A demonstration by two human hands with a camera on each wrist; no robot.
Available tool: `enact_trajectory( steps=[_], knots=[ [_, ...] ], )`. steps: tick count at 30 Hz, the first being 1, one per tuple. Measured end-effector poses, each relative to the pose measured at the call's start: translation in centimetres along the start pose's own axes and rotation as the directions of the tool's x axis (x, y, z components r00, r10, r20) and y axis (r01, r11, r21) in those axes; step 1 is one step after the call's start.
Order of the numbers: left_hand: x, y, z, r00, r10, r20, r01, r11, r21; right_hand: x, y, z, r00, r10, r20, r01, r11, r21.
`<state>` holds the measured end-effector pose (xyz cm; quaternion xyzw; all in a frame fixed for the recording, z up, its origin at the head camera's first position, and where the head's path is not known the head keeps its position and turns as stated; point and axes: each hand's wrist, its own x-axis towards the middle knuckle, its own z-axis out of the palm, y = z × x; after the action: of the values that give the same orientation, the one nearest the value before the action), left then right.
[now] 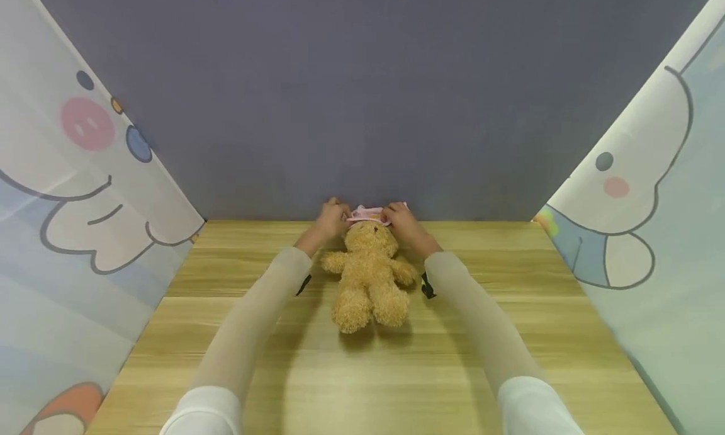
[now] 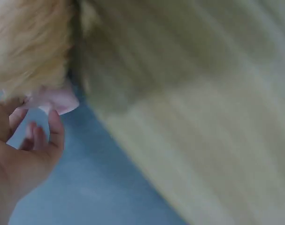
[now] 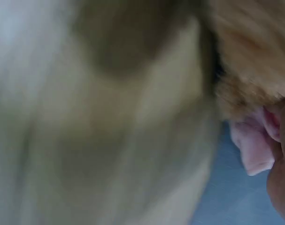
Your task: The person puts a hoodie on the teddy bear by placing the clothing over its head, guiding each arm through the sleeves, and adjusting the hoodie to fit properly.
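A curly tan teddy bear [image 1: 368, 271] lies on its back, head toward the grey wall. Across the top of its head is a pink cloth piece [image 1: 365, 214] with a small yellow mark; whether it is a hat or a garment cannot be told. My left hand [image 1: 333, 217] pinches the cloth's left edge; in the left wrist view, thumb and index finger meet on the pink fabric [image 2: 61, 99] while other fingers stay bent and apart. On the opposite edge, my right hand [image 1: 403, 223] grips the cloth. The right wrist view shows only part of that hand beside the pink fold [image 3: 256, 146].
The bear rests on a wood-grain table [image 1: 368, 384] whose far edge meets a grey wall [image 1: 362, 95]. Cartoon-printed curtains [image 1: 34, 233] flank the table at left and right. Dark straps [image 1: 427, 286] show under the wrists.
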<state>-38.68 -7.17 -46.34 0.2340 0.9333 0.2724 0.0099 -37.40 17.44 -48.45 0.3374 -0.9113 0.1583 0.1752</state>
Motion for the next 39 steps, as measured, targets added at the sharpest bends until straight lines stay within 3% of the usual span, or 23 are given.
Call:
enact_trajectory(
  steps=[2, 5, 10, 13, 16, 19, 23, 25, 27, 29, 31, 34, 36, 39],
  knots=[
    [0.0, -0.2, 0.9, 0.997, -0.061, 0.037, 0.060, 0.998, 0.019, -0.4, 0.2, 0.7, 0.998, 0.068, 0.013, -0.068, 0.998, -0.014],
    [0.1, -0.4, 1.7, 0.997, -0.075, 0.011, 0.074, 0.996, 0.057, -0.2, 0.3, 0.9, 0.991, 0.137, -0.005, -0.137, 0.990, -0.041],
    [0.1, -1.0, 2.9, 0.998, 0.036, -0.049, -0.031, 0.995, 0.095, -0.1, 0.3, 1.3, 0.988, 0.151, 0.043, -0.146, 0.984, -0.106],
    [-0.3, -1.8, 3.7, 0.992, 0.119, -0.038, -0.115, 0.988, 0.106, -0.5, 0.2, 2.0, 0.980, 0.163, 0.114, -0.150, 0.981, -0.121],
    [-0.8, -2.6, 4.2, 0.989, 0.148, 0.005, -0.147, 0.976, 0.159, -1.0, 0.2, 2.3, 0.967, 0.185, 0.176, -0.173, 0.981, -0.085],
    [-1.3, -3.2, 4.1, 0.987, 0.164, 0.006, -0.162, 0.974, 0.160, -1.2, 0.1, 1.8, 0.968, 0.206, 0.143, -0.208, 0.978, -0.003],
    [-1.8, -3.7, 3.3, 0.971, 0.240, 0.011, -0.241, 0.970, 0.029, -1.5, 0.2, 0.4, 0.981, 0.190, 0.041, -0.192, 0.980, 0.046],
    [-2.2, -4.0, 2.8, 0.958, 0.279, 0.065, -0.276, 0.960, -0.046, -1.9, 0.3, -0.2, 0.986, 0.165, 0.038, -0.167, 0.984, 0.057],
    [-2.9, -4.3, 2.5, 0.949, 0.287, 0.131, -0.274, 0.955, -0.110, -2.4, 0.2, -0.6, 0.984, 0.153, 0.093, -0.163, 0.980, 0.114],
    [-3.5, -4.4, 2.3, 0.941, 0.274, 0.199, -0.236, 0.952, -0.193, -2.9, 0.3, -1.2, 0.970, 0.137, 0.202, -0.179, 0.961, 0.211],
    [-4.1, -4.4, 2.2, 0.936, 0.243, 0.253, -0.180, 0.951, -0.250, -3.6, 0.3, -2.0, 0.934, 0.116, 0.338, -0.230, 0.919, 0.320],
    [-4.2, -4.2, 2.3, 0.939, 0.210, 0.273, -0.124, 0.946, -0.301, -4.5, 0.5, -3.0, 0.869, 0.090, 0.487, -0.318, 0.856, 0.408],
    [-4.0, -3.9, 2.5, 0.948, 0.195, 0.253, -0.110, 0.943, -0.315, -4.7, 0.5, -3.3, 0.856, 0.095, 0.508, -0.345, 0.837, 0.425],
    [-3.8, -3.7, 2.8, 0.966, 0.170, 0.197, -0.091, 0.929, -0.358, -4.4, -0.3, -2.9, 0.877, 0.150, 0.457, -0.366, 0.825, 0.431]
  ],
)
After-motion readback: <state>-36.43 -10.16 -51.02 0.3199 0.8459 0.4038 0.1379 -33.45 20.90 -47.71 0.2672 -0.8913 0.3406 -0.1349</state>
